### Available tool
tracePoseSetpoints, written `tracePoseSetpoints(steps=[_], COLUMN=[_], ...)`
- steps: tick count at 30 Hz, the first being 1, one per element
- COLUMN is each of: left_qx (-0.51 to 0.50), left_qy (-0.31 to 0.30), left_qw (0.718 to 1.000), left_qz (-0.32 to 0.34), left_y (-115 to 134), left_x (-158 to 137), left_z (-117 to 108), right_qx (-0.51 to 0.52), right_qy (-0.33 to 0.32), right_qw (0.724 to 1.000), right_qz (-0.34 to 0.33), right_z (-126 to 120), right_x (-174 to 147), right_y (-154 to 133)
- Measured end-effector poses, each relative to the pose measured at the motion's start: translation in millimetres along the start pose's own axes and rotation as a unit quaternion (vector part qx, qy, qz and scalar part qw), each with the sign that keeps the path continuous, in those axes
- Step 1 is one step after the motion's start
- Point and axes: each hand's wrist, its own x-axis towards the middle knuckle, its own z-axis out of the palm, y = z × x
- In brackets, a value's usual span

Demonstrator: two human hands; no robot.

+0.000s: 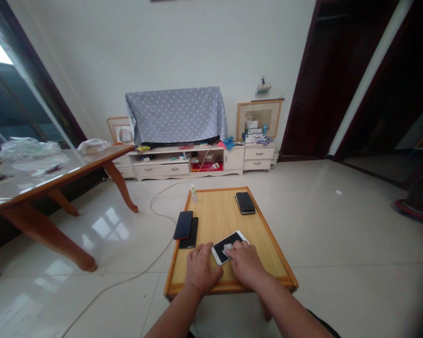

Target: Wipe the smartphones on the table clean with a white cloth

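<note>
White-framed and dark-screened, the phone [234, 238] lies face up on the wooden table [215, 213], just beyond our two hands and between them. Its long axis runs aslant, from the near left beside our left fingertips to the far right beyond our right knuckles, so one short end faces our left hand and the near long edge faces us. Of the two, our right hand [246, 263] is the nearer to the screen: it reaches over that near edge with its fingertips gathered, pinching a small pale cloth [227, 249], perhaps a tissue, that rests on the dark glass a little left of its middle. Our left hand [200, 268] lies palm down at the lower left, fingers stretched forward and the thumb spread away toward the right; its fingertips come right up to the phone's left end, though we cannot tell whether they press on the frame or only sit just beside it. From our left hand, then, the phone lies ahead and to the right; from our right hand, ahead and to the left, partly under the fingers. Farther forward on the left, a blue-black phone [184, 225] overlaps a black phone [193, 238], apart from our hands.
</note>
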Motion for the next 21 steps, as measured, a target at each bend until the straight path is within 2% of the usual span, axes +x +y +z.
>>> tracePoseSetpoints(steps=[4, 6, 11, 13, 15, 19, 21], left_qx=[0.001, 0.001, -0.004, -0.002, 0.002, 0.008, 0.013], left_qy=[-0.003, -0.005, -0.013, -0.013, -0.012, -0.008, -0.01], left_qw=[1.0, 1.0, 1.0, 1.0, 1.0, 1.0, 1.0], left_qz=[-0.007, -0.007, -0.004, -0.01, -0.012, -0.004, -0.009], left_y=[1, 1, 2, 2, 2, 2, 2], left_x=[0, 0, 0, 0, 0, 0, -1], left_z=[-1, -2, -5, -5, -5, -3, -2], right_qx=[0.019, 0.016, -0.027, -0.043, -0.044, -0.005, 0.006], right_qy=[-0.011, -0.012, 0.017, 0.034, 0.04, 0.03, 0.031], right_qw=[0.998, 0.998, 0.994, 0.988, 0.989, 0.999, 0.999], right_qz=[-0.064, -0.054, 0.104, 0.143, 0.133, 0.042, 0.036], right_z=[8, 8, -4, -5, 0, 13, 13], right_x=[-10, -12, -5, -3, -6, -15, -15], right_y=[-16, -13, 24, 29, 22, -4, -6])
